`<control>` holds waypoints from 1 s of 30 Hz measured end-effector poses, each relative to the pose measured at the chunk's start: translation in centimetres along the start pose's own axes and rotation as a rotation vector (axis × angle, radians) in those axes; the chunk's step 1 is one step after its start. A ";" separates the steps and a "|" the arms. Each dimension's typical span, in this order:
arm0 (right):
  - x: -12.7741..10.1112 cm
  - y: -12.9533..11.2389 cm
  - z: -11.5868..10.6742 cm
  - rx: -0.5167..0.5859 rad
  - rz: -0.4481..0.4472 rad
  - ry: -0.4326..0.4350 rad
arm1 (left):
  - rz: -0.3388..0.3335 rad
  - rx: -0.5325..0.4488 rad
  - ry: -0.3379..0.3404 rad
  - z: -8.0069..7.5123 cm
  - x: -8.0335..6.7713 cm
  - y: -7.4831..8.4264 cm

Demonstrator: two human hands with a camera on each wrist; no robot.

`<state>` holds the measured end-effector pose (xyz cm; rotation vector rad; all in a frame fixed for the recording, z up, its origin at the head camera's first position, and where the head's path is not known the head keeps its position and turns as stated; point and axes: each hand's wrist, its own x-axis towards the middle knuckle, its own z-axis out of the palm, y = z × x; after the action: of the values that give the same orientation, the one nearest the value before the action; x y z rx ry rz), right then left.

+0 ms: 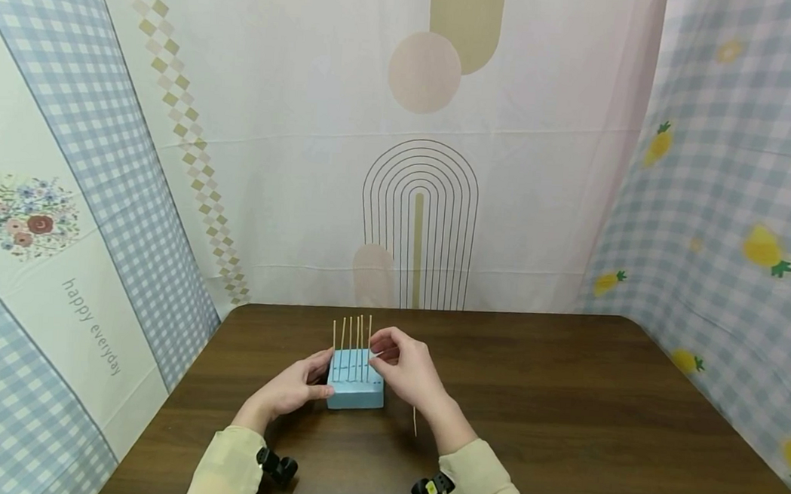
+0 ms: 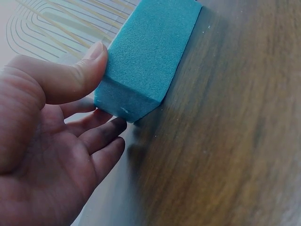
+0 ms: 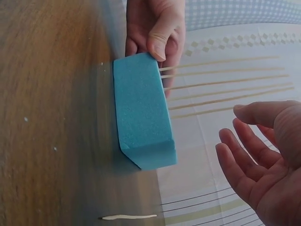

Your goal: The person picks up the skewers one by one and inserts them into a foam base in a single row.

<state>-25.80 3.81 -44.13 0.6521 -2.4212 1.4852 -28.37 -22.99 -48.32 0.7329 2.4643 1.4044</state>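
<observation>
A light blue foam block (image 1: 355, 399) sits on the brown table with several thin wooden sticks (image 1: 343, 334) standing upright in its top. My left hand (image 1: 294, 387) holds the block's left end, thumb on the near top edge and fingers along the side. In the left wrist view that thumb (image 2: 91, 59) presses the block's edge. My right hand (image 1: 410, 367) is at the block's right side, beside the rightmost stick (image 3: 202, 113). Its thumb and fingers are apart and loosely curved; the thumb tip overlaps that stick in the right wrist view.
One loose stick (image 1: 415, 422) lies on the table (image 1: 562, 408), partly behind the right wrist. Patterned cloths (image 1: 290, 195) hang behind the table and along both sides. A small black camera is strapped at each wrist.
</observation>
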 end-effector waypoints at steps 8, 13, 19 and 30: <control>0.0 0.5 -1.0 0.026 0.034 -0.006 | -0.007 0.010 0.007 0.1 0.0 0.0; 0.1 1.1 -1.6 0.035 0.051 0.005 | -0.011 0.018 0.011 0.0 0.0 0.0; 0.2 1.9 -2.2 0.032 0.082 0.027 | -0.005 0.026 0.008 0.0 0.0 -0.1; -0.1 3.9 -2.6 -0.004 0.159 -0.011 | -0.012 0.026 0.013 0.0 -0.2 0.0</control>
<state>-27.68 7.65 -46.01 0.4779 -2.5353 1.5383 -28.18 -23.13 -48.36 0.7157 2.4974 1.3803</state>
